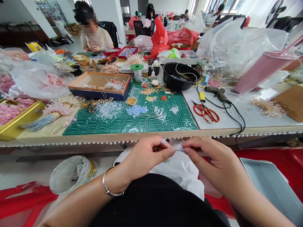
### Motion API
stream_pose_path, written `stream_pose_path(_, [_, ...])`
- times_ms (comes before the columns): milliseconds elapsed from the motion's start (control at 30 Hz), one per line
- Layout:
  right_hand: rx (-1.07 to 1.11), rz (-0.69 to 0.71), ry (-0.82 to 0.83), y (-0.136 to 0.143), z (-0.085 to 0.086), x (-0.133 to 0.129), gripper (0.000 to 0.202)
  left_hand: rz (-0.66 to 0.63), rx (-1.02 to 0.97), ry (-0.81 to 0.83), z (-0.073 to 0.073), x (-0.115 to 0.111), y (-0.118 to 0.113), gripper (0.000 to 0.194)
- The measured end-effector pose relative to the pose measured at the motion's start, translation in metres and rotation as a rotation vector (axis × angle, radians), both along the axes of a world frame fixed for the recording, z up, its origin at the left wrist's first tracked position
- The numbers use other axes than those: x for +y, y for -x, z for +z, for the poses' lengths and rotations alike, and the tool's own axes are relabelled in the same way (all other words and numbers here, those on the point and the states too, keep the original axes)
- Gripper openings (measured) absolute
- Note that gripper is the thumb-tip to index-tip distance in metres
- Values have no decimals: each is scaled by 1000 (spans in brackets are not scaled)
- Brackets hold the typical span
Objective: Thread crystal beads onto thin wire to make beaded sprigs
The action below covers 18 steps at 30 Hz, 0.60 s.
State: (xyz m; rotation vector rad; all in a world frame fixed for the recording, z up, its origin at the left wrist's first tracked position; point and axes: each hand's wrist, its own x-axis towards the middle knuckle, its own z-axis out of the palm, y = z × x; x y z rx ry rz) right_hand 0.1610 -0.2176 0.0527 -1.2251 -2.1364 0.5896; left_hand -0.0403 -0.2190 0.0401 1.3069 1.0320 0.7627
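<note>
Over my lap, just in front of the table edge, both hands pinch one small piece. It is a short twisted wire (pixel 177 150) with pale bluish bits on it, too small to make out fully. My left hand (pixel 145 156), with a silver bangle at the wrist, closes thumb and fingers on one end. My right hand (pixel 213 159) grips the other end between thumb and fingertips. On the green cutting mat (pixel 113 126) beyond lie blue petal pieces (pixel 137 110), clear beads (pixel 109 110) and a wired spray of pale flowers (pixel 160 113).
Red-handled scissors (pixel 205 112) and a glue gun (pixel 216 93) with a trailing cord lie at right. Behind the mat stand a black bowl (pixel 181 77), a wire spool (pixel 137 74) and a shallow box (pixel 99 93). A pink tumbler (pixel 260 71) leans right. A co-worker (pixel 94 34) sits across.
</note>
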Motion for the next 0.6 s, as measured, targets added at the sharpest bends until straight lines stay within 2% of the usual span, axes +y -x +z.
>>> stream_pose_path(200, [95, 25, 163, -2, -5, -1, 14, -33, -12, 43, -2, 0, 0, 19])
stream_pose_path(367, [245, -9, 415, -5, -12, 6, 11, -107, -4, 130, -2, -2, 0, 14])
stream_pose_path(433, [264, -29, 395, -5, -13, 4, 11, -111, 10, 193, -2, -2, 1, 17])
stream_pose_path(600, [130, 4, 154, -8, -13, -6, 25, -121, -12, 247, -4, -1, 2, 18])
